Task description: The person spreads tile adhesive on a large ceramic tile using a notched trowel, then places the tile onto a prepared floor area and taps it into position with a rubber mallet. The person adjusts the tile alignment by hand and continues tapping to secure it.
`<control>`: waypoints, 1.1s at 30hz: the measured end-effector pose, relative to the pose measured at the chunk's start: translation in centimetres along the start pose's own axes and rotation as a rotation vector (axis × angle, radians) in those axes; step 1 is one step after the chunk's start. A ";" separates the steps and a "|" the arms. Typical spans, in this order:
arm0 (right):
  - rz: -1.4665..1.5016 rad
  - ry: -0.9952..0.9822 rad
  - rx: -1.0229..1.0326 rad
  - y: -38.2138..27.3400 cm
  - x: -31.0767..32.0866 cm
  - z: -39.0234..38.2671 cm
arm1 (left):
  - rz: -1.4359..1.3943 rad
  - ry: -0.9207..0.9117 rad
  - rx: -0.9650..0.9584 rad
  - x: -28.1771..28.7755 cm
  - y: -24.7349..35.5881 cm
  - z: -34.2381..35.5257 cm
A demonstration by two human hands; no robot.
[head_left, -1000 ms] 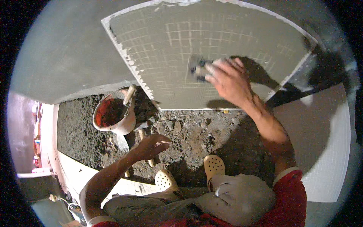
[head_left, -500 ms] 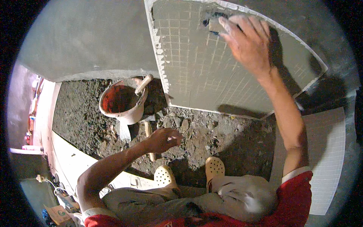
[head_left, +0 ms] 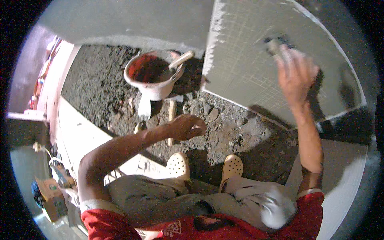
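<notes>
My right hand (head_left: 297,74) is closed around the pale handle of a plastering trowel (head_left: 273,46), with dark parts beside the grip. The trowel lies against a large panel (head_left: 244,52) coated in grey paste, with grid lines showing through and white, ragged edges. Its blade is hard to make out against the paste. My left hand (head_left: 187,127) hovers over the rubble, fingers curled, with nothing visible in them. Beneath it lies a hammer (head_left: 172,110) with a wooden handle. To its left stands a pale bucket (head_left: 158,91), reddish inside, with a wooden-handled tool (head_left: 182,59) leaning in it.
Gravel and broken mortar (head_left: 224,120) cover the ground by my cream clogs (head_left: 178,166). A grey wall (head_left: 140,20) rises behind the bucket. Another gridded sheet (head_left: 340,176) lies at right. A cardboard box (head_left: 52,196) and cables sit at lower left.
My right hand and trowel have come lower on the panel, where the grid now shows fainter around them. The whole view has shifted, with bucket and panel appearing farther right.
</notes>
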State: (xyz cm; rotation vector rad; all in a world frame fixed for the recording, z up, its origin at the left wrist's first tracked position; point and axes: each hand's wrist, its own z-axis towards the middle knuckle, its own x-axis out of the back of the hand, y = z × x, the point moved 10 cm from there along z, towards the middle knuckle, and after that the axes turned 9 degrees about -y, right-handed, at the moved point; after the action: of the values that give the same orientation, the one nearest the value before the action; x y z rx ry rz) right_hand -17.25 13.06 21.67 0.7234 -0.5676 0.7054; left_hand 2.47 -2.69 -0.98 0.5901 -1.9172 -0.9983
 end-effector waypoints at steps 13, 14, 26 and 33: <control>0.729 -0.582 0.107 -14.2 -9.9 5.1 | 0.332 0.261 0.493 5.0 -11.6 -3.0; 0.772 -0.632 0.077 -15.4 -11.5 6.8 | -0.088 0.583 0.533 6.8 -14.8 -6.5; 0.847 -1.001 0.249 -30.8 -23.0 16.8 | -1.026 1.178 0.646 16.3 -22.5 -17.1; 1.183 -0.969 0.049 -25.9 -20.2 14.0 | -0.773 0.990 0.313 16.8 -17.9 -15.0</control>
State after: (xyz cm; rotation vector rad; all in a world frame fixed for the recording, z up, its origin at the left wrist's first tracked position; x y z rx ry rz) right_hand -13.91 -19.09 6.53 0.7111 -1.9544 1.4458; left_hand 7.14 -30.98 -3.17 1.7115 -0.9260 -0.6105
